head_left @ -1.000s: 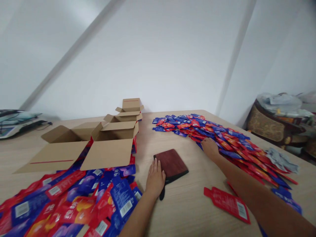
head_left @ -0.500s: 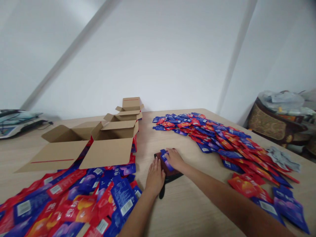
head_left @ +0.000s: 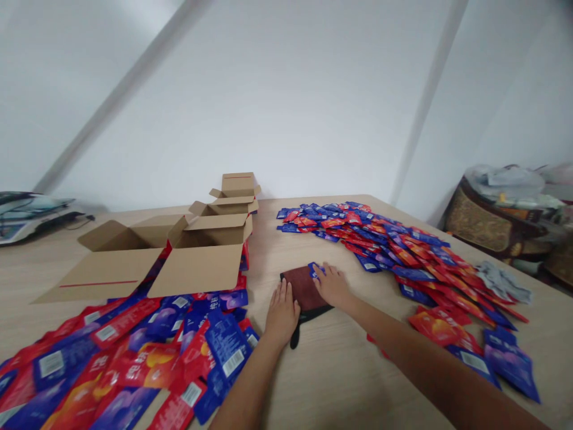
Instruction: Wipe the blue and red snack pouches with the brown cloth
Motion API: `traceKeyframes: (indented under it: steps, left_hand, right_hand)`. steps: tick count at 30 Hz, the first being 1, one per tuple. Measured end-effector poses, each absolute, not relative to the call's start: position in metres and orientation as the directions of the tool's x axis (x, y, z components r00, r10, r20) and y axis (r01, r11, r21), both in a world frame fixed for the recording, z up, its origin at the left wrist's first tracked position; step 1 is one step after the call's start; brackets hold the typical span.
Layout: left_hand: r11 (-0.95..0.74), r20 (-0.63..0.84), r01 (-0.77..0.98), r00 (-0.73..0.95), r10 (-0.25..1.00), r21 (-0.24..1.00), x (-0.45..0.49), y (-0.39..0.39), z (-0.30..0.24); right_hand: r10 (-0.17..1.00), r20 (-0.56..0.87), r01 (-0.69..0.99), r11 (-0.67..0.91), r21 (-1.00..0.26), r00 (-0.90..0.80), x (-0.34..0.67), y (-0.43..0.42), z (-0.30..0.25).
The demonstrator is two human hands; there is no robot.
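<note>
A dark brown pad (head_left: 305, 288) with a black edge and a small black tab lies on the table. My left hand (head_left: 282, 313) rests flat on the pad's left edge, fingers stretched out with nothing in them. At the pad's upper right, my right hand (head_left: 332, 285) has its fingers over a small blue packet (head_left: 313, 270). Only part of that packet shows; the hand covers the rest. Under my right forearm a bit of a red packet (head_left: 371, 339) peeks out.
Open cardboard boxes (head_left: 197, 269) stand in rows to the left. Red and blue packets (head_left: 147, 358) are heaped before them, and a long pile of packets (head_left: 389, 245) spreads on the right. A grey cloth (head_left: 504, 280) lies on that pile. Behind it is a patterned chair (head_left: 481, 221) with bags.
My right hand has slid the blue packet right, off the pad's middle, baring more brown surface. My left hand stays on the pad. A bit of red packet now shows under my right forearm.
</note>
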State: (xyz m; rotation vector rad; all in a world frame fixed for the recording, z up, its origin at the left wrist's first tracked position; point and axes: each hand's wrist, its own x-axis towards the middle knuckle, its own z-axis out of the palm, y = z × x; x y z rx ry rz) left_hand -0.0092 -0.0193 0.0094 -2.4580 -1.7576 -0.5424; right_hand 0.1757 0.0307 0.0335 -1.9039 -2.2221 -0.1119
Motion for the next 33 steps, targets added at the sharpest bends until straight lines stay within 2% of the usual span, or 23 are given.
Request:
traceKeyframes:
  steps: [4,6,10,13,18,22,26,30,33]
  left_hand:
    - [-0.338,0.333,0.93,0.275,0.902,0.146,-0.009,-0.019,0.008]
    - [-0.338,0.339,0.929,0.273,0.9,0.15,-0.009,-0.019,0.007]
    - [-0.344,0.36,0.926,0.272,0.892,0.153,-0.01,-0.018,0.007]
    - [-0.341,0.348,0.928,0.274,0.897,0.147,-0.009,-0.018,0.008]
    - [-0.335,0.354,0.932,0.269,0.896,0.14,-0.01,-0.017,0.004]
    - [-0.343,0.352,0.929,0.277,0.894,0.141,-0.01,-0.016,0.002]
    - [-0.335,0.32,0.929,0.273,0.907,0.158,-0.01,-0.017,0.006]
    - [-0.326,0.311,0.93,0.264,0.913,0.168,-0.008,-0.018,0.008]
    - [-0.327,0.328,0.931,0.262,0.908,0.162,-0.008,-0.018,0.007]
  right_hand:
    - [0.987,0.148,0.995,0.079,-0.065,-0.069,0.181,0.024,0.056]
    - [0.981,0.177,0.994,0.089,-0.071,-0.075,0.176,0.02,0.071]
    - [0.911,0.32,0.941,0.313,-0.125,-0.261,0.157,0.015,0.101]
    - [0.882,0.343,0.906,0.393,-0.156,-0.324,0.144,0.019,0.106]
    - [0.943,0.265,0.949,0.256,-0.185,-0.203,0.126,0.035,0.058]
    - [0.945,0.282,0.964,0.215,-0.157,-0.165,0.131,0.044,0.025]
    - [0.965,0.246,0.987,0.121,-0.11,-0.091,0.165,0.051,0.029]
    - [0.992,0.124,0.996,-0.009,-0.091,0.02,0.203,0.051,0.042]
    - [0.994,0.095,0.994,-0.038,-0.099,0.048,0.216,0.046,0.057]
